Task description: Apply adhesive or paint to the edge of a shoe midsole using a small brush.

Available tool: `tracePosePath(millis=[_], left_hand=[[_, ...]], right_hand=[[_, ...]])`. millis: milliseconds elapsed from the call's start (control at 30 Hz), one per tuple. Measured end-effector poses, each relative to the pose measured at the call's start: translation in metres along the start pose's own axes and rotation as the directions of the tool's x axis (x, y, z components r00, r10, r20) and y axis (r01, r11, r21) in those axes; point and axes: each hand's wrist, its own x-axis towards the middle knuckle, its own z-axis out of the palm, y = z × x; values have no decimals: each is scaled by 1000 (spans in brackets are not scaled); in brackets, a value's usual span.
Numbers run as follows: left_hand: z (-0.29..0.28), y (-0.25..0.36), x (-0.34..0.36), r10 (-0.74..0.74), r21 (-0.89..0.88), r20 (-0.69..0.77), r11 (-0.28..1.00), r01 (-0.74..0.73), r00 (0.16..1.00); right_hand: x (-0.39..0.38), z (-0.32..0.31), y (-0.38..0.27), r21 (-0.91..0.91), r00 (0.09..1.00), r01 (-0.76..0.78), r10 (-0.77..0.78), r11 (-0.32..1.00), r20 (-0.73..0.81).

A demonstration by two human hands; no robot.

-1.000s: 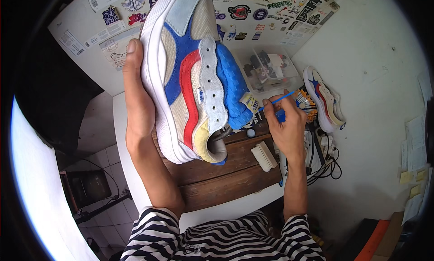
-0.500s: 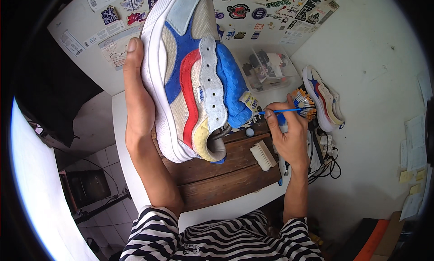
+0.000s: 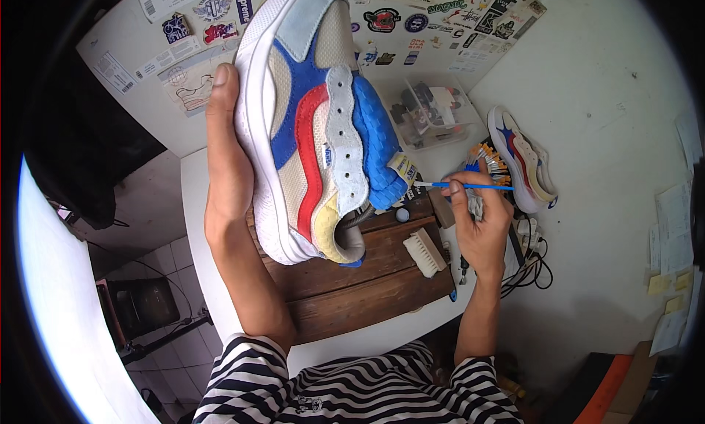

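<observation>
My left hand (image 3: 229, 160) holds up a sneaker (image 3: 312, 156) by its thick white sole, toe pointing away and heel toward me. The thumb lies along the sole; the other fingers are hidden behind the shoe. Its upper is cream mesh with blue, red, pale grey and yellow panels. The blue tongue (image 3: 376, 141) sticks out to the right and ends in a yellow label (image 3: 402, 167). Pinched in my right hand (image 3: 481, 222) is a thin blue paintbrush (image 3: 459, 185), its pale tip pointing left, close to the tongue's label; I cannot tell whether they touch.
On the wooden board (image 3: 352, 292) lie a scrub brush (image 3: 424, 252) and a small round cap (image 3: 402, 215). Behind are a clear plastic box (image 3: 433, 116) of bottles and a bundle of paintbrushes (image 3: 493, 163). A second sneaker (image 3: 521, 160) leans at the right wall, above cables (image 3: 540, 266).
My right hand has moved slightly right and down with the paintbrush, which now lies more level. The sneaker has shifted a little to the right in my left hand.
</observation>
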Motion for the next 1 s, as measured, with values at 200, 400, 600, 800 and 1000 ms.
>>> tracePosePath(millis=[200, 400, 600, 800, 1000], left_hand=[[20, -2, -13, -177, 139, 184, 979, 152, 967], [36, -17, -24, -386, 376, 416, 898, 231, 823], [60, -15, -36, -436, 534, 555, 840, 98, 708], [66, -29, -36, -501, 555, 575, 820, 142, 647], [66, -23, -32, -579, 614, 567, 771, 168, 586]], right_hand=[[-4, -58, -4, 292, 962, -80, 151, 953, -230], [4, -102, -32, 609, 975, 133, 8, 782, -223], [25, -98, -56, 642, 984, 132, -180, 756, 10], [35, -98, -54, 534, 942, 165, -293, 829, 164], [33, -92, -52, 521, 920, 122, -293, 845, 261]])
